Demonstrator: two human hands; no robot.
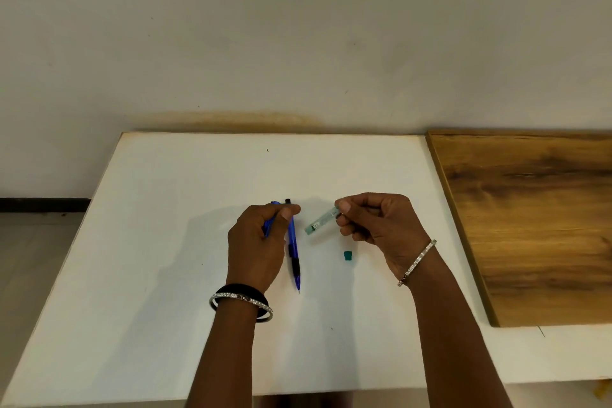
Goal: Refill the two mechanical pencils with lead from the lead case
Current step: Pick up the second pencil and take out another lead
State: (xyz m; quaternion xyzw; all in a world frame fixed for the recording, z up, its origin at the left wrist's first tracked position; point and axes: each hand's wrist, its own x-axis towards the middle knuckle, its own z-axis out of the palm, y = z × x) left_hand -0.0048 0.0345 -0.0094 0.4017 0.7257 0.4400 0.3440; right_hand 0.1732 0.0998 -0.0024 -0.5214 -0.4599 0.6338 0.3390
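My left hand (256, 243) grips a blue mechanical pencil (271, 219) near its top end; most of it is hidden in my fist. A second blue pencil with a black grip (293, 247) lies on the white table (165, 242) just right of that hand, tip toward me. My right hand (377, 225) pinches a clear lead case (322, 222) by one end, tilted down to the left, apart from both pencils. The case's small green cap (347, 255) rests on the table below it.
A wooden board (530, 225) lies on the right side of the table. A white wall stands behind the table's far edge. The table's left edge drops to the floor (33, 258). Bangles ring both my wrists.
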